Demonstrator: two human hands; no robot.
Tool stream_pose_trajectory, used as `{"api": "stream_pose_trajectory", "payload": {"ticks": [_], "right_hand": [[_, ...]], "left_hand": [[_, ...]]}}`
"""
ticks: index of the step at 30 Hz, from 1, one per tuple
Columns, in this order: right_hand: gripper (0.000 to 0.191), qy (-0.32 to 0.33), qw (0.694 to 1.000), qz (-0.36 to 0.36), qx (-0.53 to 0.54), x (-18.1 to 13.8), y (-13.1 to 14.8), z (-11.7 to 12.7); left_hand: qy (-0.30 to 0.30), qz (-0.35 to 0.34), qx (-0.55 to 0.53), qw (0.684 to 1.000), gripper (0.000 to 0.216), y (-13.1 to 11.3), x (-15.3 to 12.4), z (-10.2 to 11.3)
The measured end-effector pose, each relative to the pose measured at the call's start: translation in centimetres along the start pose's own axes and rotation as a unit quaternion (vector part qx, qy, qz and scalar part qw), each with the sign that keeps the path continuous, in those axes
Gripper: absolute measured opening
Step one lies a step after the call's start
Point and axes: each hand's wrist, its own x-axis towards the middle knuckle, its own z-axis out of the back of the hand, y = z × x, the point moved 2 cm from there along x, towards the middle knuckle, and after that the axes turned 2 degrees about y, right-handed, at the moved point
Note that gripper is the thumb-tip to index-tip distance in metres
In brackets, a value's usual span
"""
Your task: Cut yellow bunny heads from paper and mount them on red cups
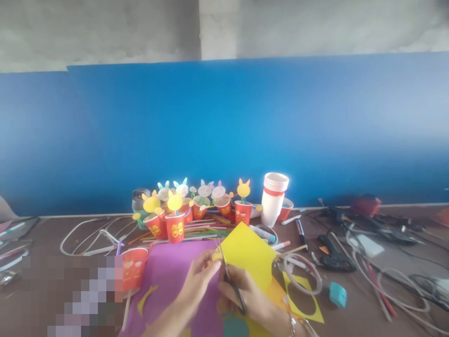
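My left hand (201, 271) pinches a small piece of yellow paper (216, 257) between thumb and fingers. In my right hand (242, 288) is a pair of scissors (228, 276) with dark handles, the blades pointing up and away beside the yellow piece. Both hands are over a purple sheet (168, 267) and a yellow sheet (247, 248). A curved yellow scrap (145, 298) lies left of my left forearm. A yellow sheet with a round hole (314, 306) lies right of my right hand. Part of a teal paper shape (235, 326) shows below my hands.
Behind the sheets stand several red paper cups (175, 227) with paper animal figures, and a stack of white cups (272, 201). A red cup (133, 269) lies at left. On the right are a glue gun (333, 255), a teal object (337, 295) and coiled cables (301, 276).
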Motion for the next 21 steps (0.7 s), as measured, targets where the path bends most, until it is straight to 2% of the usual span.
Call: {"api": "stream_pose_trajectory", "payload": {"ticks": [11,16,21], "right_hand": [[0.048,-0.011,1.000,0.019,-0.013,-0.06,0.26,-0.04],[0.050,-0.021,0.999,0.026,-0.029,-0.19,0.81,-0.30],[0.048,-0.019,0.998,0.039,-0.037,-0.27,0.49,-0.11]], "left_hand": [[-0.007,-0.003,0.007,1.000,0.028,1.00,0.47,0.15],[0.010,0.002,-0.008,1.000,0.028,0.98,0.40,0.09],[-0.001,0.013,0.007,1.000,0.026,0.61,0.26,0.20]]}}
